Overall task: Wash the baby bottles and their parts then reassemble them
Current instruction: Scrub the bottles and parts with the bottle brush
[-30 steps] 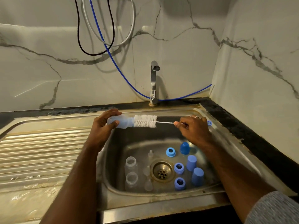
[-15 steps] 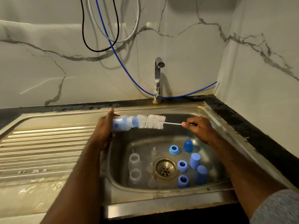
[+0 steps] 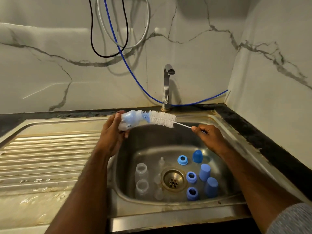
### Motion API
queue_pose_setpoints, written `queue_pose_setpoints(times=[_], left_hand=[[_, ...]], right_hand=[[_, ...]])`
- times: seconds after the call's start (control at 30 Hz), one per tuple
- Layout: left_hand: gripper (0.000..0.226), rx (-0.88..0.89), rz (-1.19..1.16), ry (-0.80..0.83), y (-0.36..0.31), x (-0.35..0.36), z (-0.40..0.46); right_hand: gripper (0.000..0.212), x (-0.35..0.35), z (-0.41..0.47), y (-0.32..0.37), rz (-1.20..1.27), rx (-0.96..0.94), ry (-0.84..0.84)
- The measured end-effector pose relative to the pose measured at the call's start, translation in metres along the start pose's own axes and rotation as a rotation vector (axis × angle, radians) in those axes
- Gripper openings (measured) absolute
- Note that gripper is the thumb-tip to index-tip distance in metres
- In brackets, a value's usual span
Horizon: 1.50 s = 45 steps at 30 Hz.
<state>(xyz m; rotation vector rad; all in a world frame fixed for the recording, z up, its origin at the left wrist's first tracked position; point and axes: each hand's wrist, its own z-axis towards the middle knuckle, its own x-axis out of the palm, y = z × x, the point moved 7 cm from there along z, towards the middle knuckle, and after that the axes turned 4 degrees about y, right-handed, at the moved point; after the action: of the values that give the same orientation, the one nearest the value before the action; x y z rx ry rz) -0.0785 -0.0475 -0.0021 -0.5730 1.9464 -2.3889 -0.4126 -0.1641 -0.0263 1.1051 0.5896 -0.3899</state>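
My left hand [image 3: 111,134] grips a clear baby bottle [image 3: 129,120] held sideways over the sink's left rim. A white bottle brush [image 3: 162,118] pokes into its mouth, most bristles outside. My right hand [image 3: 207,134] pinches the brush's thin wire handle. Down in the steel sink basin [image 3: 145,149] two clear bottles [image 3: 141,171] stand at the left, small clear teats [image 3: 161,160] lie by the drain, and blue collar rings [image 3: 182,160] and blue caps [image 3: 204,171] sit at the right.
The tap [image 3: 167,85] rises behind the basin, with a blue hose [image 3: 128,65] and other cables hanging on the marble wall. A ribbed draining board [image 3: 42,157] spreads to the left. Black countertop [image 3: 270,146] borders the sink on the right.
The bottle has tilted, its mouth now angled up and to the right. The brush has slid further out of the bottle, and the camera has shifted a little.
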Motion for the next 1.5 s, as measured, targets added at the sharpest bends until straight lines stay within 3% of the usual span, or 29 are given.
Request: queue_pose_setpoints(times=[0.07,0.2,0.27,0.4,0.53,0.6,0.73,0.8,0.9,1.0,1.07,1.23,1.5], left_hand=[[0.038,0.091,0.149,0.013,-0.003,0.003,0.001],[0.036,0.261,0.676,0.007,-0.007,0.01,0.001],[0.035,0.295,0.778,-0.034,-0.011,0.01,0.003],[0.036,0.23,0.578,-0.062,-0.016,-0.005,0.004],[0.053,0.023,0.592,0.031,-0.001,-0.017,0.002],[0.05,-0.027,0.505,0.01,0.005,-0.016,0.001],[0.039,-0.027,0.03,-0.161,0.007,-0.01,0.004],[0.036,-0.01,-0.083,-0.139,0.009,-0.005,0.008],[0.02,0.042,-0.086,-0.123,0.008,0.004,0.009],[0.02,0.139,0.15,-0.132,0.002,0.01,0.008],[0.027,0.2,0.326,-0.115,-0.001,0.01,0.008],[0.034,0.231,0.364,-0.167,-0.006,-0.015,0.01],[0.034,0.163,0.477,-0.09,-0.001,-0.008,0.012]], right_hand=[[0.046,0.005,-0.002,0.006,-0.151,-0.055,-0.011],[0.047,-0.006,-0.007,0.033,-0.5,-0.251,-0.179],[0.049,-0.012,-0.007,0.041,-0.6,-0.294,-0.179],[0.056,-0.002,-0.007,0.031,-0.564,-0.294,0.027],[0.058,0.01,-0.006,0.024,-0.102,-0.21,0.251],[0.056,0.014,-0.004,0.021,0.05,-0.147,0.243],[0.06,0.022,0.003,0.014,0.218,-0.005,0.177],[0.056,0.026,0.003,0.016,0.195,-0.002,0.142],[0.054,0.021,-0.001,0.02,-0.045,-0.018,0.018],[0.056,0.007,-0.007,0.034,-0.416,-0.088,-0.157],[0.058,0.002,-0.008,0.04,-0.547,-0.162,-0.171],[0.052,-0.015,-0.008,0.044,-0.53,-0.281,-0.228],[0.053,-0.008,-0.022,0.066,-0.6,-0.398,-0.273]])
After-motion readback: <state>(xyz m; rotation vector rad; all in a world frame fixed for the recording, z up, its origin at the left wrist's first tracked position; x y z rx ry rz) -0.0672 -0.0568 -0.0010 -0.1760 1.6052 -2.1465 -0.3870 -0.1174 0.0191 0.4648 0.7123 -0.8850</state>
